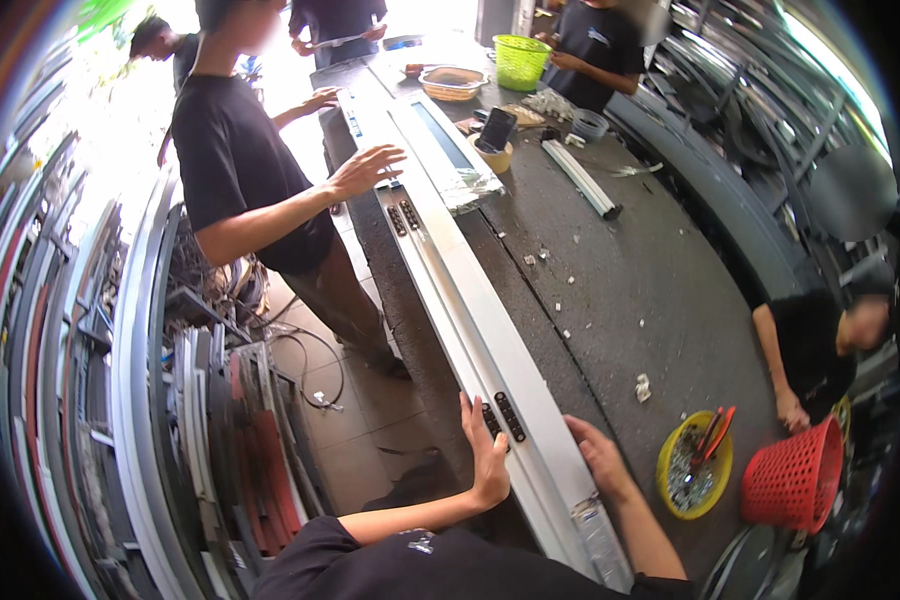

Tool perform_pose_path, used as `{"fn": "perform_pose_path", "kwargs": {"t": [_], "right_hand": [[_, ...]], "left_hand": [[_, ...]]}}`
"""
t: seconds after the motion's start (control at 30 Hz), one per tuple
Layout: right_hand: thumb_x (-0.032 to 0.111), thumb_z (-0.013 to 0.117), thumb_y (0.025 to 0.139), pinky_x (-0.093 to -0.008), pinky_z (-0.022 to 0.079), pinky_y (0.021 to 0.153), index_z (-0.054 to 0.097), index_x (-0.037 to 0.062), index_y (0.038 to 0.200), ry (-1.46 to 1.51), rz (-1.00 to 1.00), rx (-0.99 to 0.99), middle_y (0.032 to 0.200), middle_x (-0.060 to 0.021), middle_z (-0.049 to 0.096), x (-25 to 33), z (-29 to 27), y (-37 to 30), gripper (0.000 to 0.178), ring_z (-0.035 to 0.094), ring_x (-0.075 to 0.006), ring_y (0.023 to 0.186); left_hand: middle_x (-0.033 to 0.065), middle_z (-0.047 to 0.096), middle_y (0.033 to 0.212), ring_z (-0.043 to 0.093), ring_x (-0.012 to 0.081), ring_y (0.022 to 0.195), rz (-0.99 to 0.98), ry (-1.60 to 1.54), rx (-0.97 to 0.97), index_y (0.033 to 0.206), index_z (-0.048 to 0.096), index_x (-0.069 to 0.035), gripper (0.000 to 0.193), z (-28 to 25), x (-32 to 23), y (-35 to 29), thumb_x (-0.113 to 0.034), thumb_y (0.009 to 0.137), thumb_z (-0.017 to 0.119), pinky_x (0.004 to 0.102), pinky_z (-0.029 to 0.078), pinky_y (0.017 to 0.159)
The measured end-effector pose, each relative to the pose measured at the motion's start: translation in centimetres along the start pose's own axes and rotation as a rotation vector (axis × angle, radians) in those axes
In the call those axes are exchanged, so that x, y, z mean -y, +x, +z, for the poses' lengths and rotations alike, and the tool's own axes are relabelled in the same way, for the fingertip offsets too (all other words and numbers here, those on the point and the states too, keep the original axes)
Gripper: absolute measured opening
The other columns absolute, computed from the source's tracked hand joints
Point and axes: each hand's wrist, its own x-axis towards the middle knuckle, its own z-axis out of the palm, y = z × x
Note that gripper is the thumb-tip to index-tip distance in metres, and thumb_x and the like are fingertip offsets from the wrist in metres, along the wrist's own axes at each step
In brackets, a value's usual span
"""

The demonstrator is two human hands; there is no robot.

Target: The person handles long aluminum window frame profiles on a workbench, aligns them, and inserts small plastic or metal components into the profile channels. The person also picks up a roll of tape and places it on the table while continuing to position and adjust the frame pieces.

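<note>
A long silver aluminium profile with lengthwise grooves runs from my body to the far end of the dark table. My left hand lies along its left edge, fingers stretched out beside a pair of black slotted fittings. On the opposite edge my right hand curves its fingers against the metal; their tips are partly hidden. Crumpled clear film covers part of the near end. A second pair of black fittings sits farther along, close to a co-worker's hand above the profile.
To the right stand a yellow bowl of small metal parts with red-handled pliers, and a red basket by another person. A short profile, a green basket and white scraps lie farther off. Metal bars crowd the left.
</note>
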Motion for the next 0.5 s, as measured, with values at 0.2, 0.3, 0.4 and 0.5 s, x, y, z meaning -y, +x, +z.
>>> {"fn": "perform_pose_path", "kwargs": {"t": [0.2, 0.3, 0.4, 0.5], "right_hand": [[0.011, 0.062, 0.089, -0.0381, 0.02, 0.121, 0.028, -0.0031, 0.155, 0.094, -0.133, 0.104, 0.161, -0.0155, 0.029, -1.6, 0.6, 1.6, 0.075, 0.028, -0.0264, 0.149], [0.006, 0.063, 0.086, -0.0395, 0.019, 0.122, 0.027, -0.0027, 0.155, 0.098, -0.078, 0.081, 0.162, -0.0174, 0.028, -0.8, 0.7, 1.5, 0.078, 0.027, -0.0275, 0.15], [0.003, 0.063, 0.085, -0.0403, 0.02, 0.122, 0.028, -0.0029, 0.155, 0.096, -0.103, 0.081, 0.162, -0.0181, 0.027, -0.4, 0.8, 1.7, 0.078, 0.027, -0.0289, 0.15], [0.003, 0.063, 0.084, -0.0402, 0.02, 0.122, 0.029, -0.0032, 0.154, 0.092, -0.112, 0.076, 0.162, -0.018, 0.028, -0.7, 0.9, 1.9, 0.078, 0.028, -0.029, 0.149]], "left_hand": [[0.0258, 0.0, 0.164, 0.005, 0.0402, 0.152, 0.013, 0.038, -0.099, 0.156, 0.026, -0.007, 0.074, 1.0, -0.5, -0.3, -0.015, 0.086, 0.05, 0.0502, 0.009, 0.121], [0.0265, -0.001, 0.164, 0.005, 0.0401, 0.152, 0.042, -0.027, -0.108, 0.154, 0.029, -0.008, 0.073, 0.9, -0.7, -0.3, -0.024, 0.088, 0.053, 0.052, 0.01, 0.121], [0.0272, -0.001, 0.164, 0.003, 0.0405, 0.152, 0.046, -0.083, -0.098, 0.153, 0.032, -0.008, 0.07, 0.8, -0.9, -0.1, -0.027, 0.089, 0.053, 0.0524, 0.008, 0.12], [0.0277, -0.003, 0.163, 0.0, 0.041, 0.152, 0.048, -0.078, -0.09, 0.151, 0.035, -0.007, 0.068, 0.7, -1.0, 0.0, -0.026, 0.088, 0.053, 0.0524, 0.006, 0.121]]}}
